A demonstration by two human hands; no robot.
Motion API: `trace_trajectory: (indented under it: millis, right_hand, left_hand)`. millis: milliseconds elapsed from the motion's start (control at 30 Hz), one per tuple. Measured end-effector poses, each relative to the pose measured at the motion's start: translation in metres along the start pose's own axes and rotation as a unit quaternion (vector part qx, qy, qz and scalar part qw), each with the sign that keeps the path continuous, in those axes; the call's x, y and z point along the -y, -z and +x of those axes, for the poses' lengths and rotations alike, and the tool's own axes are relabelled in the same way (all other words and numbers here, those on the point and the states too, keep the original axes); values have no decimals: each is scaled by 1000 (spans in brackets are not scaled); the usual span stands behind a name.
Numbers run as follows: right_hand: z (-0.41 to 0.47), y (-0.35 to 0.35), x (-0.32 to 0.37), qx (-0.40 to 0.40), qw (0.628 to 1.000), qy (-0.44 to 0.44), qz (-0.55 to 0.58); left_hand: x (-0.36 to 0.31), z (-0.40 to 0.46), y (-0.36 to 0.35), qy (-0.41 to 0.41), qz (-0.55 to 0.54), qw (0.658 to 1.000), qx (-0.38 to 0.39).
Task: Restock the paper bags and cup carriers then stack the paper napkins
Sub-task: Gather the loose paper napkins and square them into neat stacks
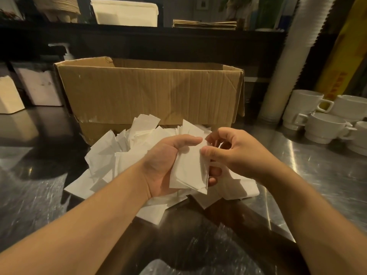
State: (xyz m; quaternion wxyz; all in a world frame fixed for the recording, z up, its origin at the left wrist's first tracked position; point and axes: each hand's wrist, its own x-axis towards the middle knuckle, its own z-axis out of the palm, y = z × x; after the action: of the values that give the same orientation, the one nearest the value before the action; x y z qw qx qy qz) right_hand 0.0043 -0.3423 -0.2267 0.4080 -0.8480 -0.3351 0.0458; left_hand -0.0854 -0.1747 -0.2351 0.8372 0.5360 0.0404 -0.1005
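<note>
Both forearms reaching over steel counter [327, 175], napkin-stacking step underway.

Left hand [168, 165] cupped around small napkin stack [190, 171], just in front of cardboard box [151, 92]; right hand [230, 151] pinching stack's top edge w/ thumb & forefinger. Loose napkin pile [111, 155] under hands, btwn them & box. Mugs [321, 124] right of box. Next, prob.: square edges, grab more from pile, w/ light grip since thin paper.

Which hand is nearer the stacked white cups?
Right. The right hand pinches the napkins at centre, with the cups further to its right by the counter's edge. The left hand, holding the napkins from below, lies on the far side of them.
</note>
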Motion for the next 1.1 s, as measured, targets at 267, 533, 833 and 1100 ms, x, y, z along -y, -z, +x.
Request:
trace_trajectory:
  millis: [267, 533, 833, 1100]
  right_hand:
    - [2, -2, -2, -38, 998, 14, 44]
    - [2, -6, -2, -106, 989, 59, 80]
    - [1, -11, 0, -96, 989, 73, 81]
    - [-4, -11, 8, -74, 988, 39, 133]
  left_hand:
    - [-1, -1, -1, 23, -2, 1000, -4]
    - [-1, -3, -4, 4, 43, 999, 9]
    - [1, 0, 1, -8, 51, 999, -4]
    - [1, -6, -3, -7, 64, 998, 16]
